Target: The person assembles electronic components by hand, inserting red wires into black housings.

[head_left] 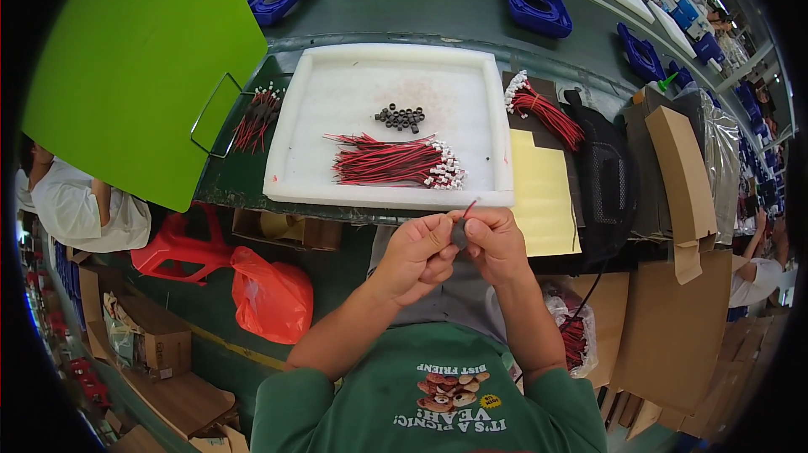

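From my remote view, the white foam tray (286, 125) sits on the table (227, 189) within easy reach, its raised rim probably there to stop the small black rings (400, 119) rolling off. The red and black wires (379, 158) lie side by side, white plugs to the right, likely so they lift cleanly. I see the dark round piece (459, 235) held just before the tray's near edge, a red wire (471, 207) rising beside it. The left hand (411, 258) and right hand (498, 244) both have thumb and fingers pinched closed on it, from opposite sides, presumably for steadiness.
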`<state>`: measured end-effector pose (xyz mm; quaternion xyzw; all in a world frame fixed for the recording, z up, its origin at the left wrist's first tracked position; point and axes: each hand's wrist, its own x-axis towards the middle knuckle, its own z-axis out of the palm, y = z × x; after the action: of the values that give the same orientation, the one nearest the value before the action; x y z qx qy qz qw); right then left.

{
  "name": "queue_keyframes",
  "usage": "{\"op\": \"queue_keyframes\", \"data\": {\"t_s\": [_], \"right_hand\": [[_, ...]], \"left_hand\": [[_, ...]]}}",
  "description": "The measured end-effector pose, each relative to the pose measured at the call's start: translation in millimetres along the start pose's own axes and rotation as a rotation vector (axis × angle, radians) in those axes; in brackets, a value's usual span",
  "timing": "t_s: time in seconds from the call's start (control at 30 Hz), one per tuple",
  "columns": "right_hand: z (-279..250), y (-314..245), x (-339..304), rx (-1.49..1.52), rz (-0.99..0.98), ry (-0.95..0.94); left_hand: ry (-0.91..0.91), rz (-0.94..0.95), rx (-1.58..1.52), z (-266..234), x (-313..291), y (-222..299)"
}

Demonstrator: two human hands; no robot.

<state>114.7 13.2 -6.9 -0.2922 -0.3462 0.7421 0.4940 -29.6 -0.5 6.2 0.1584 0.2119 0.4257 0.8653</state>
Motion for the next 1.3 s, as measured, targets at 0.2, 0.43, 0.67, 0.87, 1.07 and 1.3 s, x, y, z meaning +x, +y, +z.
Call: {"op": "queue_keyframes", "data": {"t_s": [0.2,0.43,0.67,0.87,1.07,1.3], "right_hand": [[2.6,5.9,3.3,-0.028,-0.080,0.101],[5.0,7.8,4.1,-0.038,-0.020,0.100],[17.9,9.6,4.9,-0.021,-0.005,0.115],[14.6,10.1,7.1,-0.130,-0.114,0.201],[22.5,16.0,15.2,-0.165,-0.064,-0.022],[35.2,25.9,27.8,-0.189,-0.087,0.018]], "left_hand": [[0.105,0.255,0.157,1.1,-1.1,-9.1],[0.228,0.408,0.516,-2.4,-2.6,-6.2],[0.099,0.098,0.226,-5.6,-11.0,5.9],[0.214,0.505,0.691,-11.8,0.4,-5.1],[0.102,0.256,0.534,-24.6,-16.2,14.3],[0.084,0.265,0.511,-35.4,-26.6,31.0]]}}
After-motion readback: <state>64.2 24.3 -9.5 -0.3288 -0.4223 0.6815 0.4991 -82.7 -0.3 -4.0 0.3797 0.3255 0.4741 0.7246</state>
